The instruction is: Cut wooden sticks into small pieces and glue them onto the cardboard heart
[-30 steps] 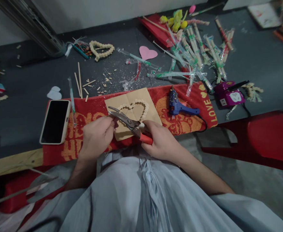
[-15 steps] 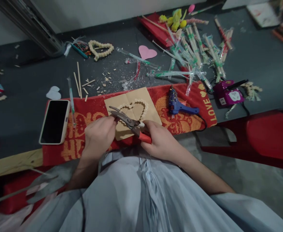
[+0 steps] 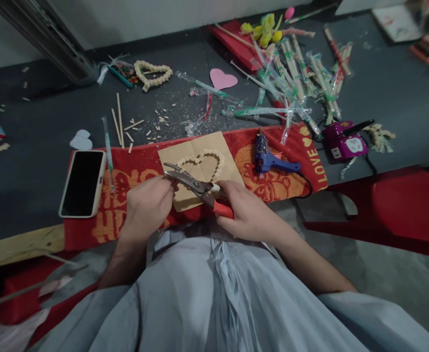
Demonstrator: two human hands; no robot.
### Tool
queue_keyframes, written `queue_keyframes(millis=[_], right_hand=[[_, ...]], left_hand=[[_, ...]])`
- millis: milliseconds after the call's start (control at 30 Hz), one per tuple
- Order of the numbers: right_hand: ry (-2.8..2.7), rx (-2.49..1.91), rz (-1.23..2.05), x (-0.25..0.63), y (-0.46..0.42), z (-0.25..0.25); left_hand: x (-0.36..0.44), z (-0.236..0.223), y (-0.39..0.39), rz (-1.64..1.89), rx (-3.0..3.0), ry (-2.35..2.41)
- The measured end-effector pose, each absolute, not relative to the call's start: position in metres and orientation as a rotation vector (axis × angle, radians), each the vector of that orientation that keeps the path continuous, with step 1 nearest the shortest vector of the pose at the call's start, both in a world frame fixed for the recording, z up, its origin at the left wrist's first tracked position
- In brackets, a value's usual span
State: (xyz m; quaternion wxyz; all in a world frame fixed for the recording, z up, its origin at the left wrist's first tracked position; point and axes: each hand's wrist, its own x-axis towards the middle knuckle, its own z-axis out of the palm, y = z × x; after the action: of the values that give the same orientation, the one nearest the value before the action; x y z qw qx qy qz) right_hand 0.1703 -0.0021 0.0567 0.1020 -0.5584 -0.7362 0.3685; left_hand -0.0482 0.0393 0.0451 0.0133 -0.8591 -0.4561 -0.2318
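My right hand grips a pair of pruning shears by the handles, one of them red. The blades point left, parted, toward my left hand. That hand is closed in a pinch close to the blade tips; what its fingers hold is hidden. Below the shears lies a folded brown card with a heart outline of small pale pieces on it. The card rests on a red and orange towel.
A blue glue gun lies right of the card, a phone at the left. Behind are loose sticks, wooden crumbs, a pale heart frame, a pink paper heart and wrapped chopsticks. A purple power adapter sits right, near a red chair.
My left hand shifts slightly right, then back left. The shears stay in my right hand with their handles a little wider apart. Nothing else on the table has moved.
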Motion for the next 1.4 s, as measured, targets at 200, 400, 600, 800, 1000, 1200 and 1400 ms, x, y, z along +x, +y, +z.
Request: queue_keyframes(millis=[200, 400, 600, 800, 1000, 1200, 1400], right_hand=[[-2.171, -1.748, 1.013, 0.165, -0.004, 0.055], [-2.212, -1.823, 0.967, 0.162, -0.005, 0.056], [-2.233, -1.867, 0.986, 0.161, -0.006, 0.058], [-2.167, -1.684, 1.147, 0.169, -0.004, 0.053], [-2.171, -1.577, 1.141, 0.174, -0.005, 0.051], [-2.153, -1.684, 1.098, 0.168, -0.006, 0.056], [-2.18, -1.774, 1.033, 0.165, -0.008, 0.06]], left_hand=[[-0.047, 0.045, 0.037, -0.732, -2.652, -1.417], [-0.044, 0.045, 0.036, -0.691, -2.694, -1.455], [-0.042, 0.043, 0.035, -0.653, -2.705, -1.574], [-0.045, 0.045, 0.042, -0.594, -2.768, -1.742], [-0.048, 0.054, 0.045, -0.666, -2.967, -1.893], [-0.046, 0.055, 0.045, -0.712, -2.97, -1.9], [-0.044, 0.058, 0.041, -0.702, -2.931, -1.926]])
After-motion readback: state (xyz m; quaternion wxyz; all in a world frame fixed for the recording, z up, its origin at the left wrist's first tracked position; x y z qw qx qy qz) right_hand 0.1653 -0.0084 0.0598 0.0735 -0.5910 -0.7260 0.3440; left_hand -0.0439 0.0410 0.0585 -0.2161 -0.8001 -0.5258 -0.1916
